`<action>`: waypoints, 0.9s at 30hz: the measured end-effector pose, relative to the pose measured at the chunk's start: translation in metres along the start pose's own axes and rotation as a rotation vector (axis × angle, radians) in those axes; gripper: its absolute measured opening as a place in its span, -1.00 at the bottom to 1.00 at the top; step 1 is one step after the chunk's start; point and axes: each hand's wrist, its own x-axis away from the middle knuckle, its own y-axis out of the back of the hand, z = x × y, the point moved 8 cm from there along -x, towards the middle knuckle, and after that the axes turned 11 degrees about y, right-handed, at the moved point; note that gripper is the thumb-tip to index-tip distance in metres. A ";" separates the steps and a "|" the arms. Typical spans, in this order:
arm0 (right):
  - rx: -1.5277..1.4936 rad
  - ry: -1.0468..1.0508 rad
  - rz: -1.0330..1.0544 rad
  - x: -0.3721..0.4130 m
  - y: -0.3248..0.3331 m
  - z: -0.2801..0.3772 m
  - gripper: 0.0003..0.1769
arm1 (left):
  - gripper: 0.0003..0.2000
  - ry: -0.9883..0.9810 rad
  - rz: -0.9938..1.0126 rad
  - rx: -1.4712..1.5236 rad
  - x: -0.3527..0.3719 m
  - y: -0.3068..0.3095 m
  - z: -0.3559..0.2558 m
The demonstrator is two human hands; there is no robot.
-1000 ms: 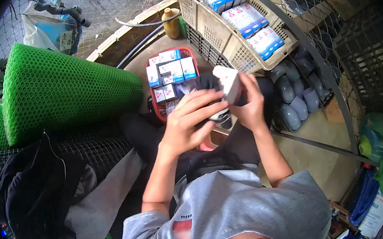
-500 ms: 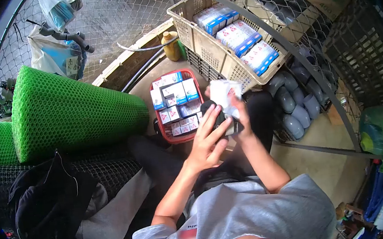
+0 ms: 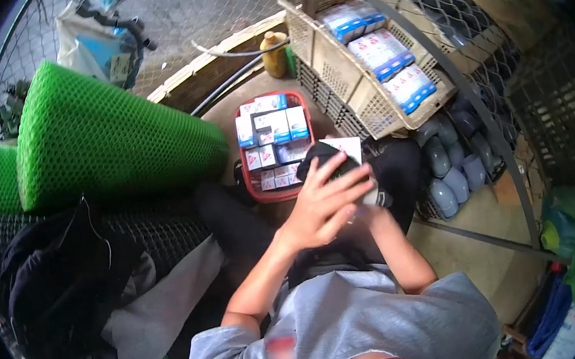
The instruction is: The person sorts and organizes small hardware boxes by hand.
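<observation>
In front of my lap, my left hand point(image 3: 332, 203) lies over a black rounded object point(image 3: 325, 156), its fingers bent across the top. What kind of object this is I cannot make out; a greyish end shows by my fingers. My right hand point(image 3: 373, 214) is closed beneath, mostly covered by the left, and holds a small white box point(image 3: 349, 148) against the black object. Just beyond my hands stands a red basket point(image 3: 282, 195) with several small white and blue boxes point(image 3: 272, 126) in it.
A beige crate point(image 3: 356, 102) with packs of boxes point(image 3: 381, 54) stands behind right. Grey pipe fittings point(image 3: 455, 183) lie at right. Green mesh rolls point(image 3: 115, 141) and a dark jacket point(image 3: 60, 287) are at left. A yellow bottle point(image 3: 274, 56) stands behind the basket.
My left hand has slid further over the black object and the white box. The right hand has dropped lower and is more hidden. The whole view has shifted slightly.
</observation>
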 end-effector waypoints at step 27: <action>0.205 -0.047 -0.403 0.003 0.024 -0.059 -0.51 | -0.52 0.858 -0.358 1.070 0.069 -0.098 0.173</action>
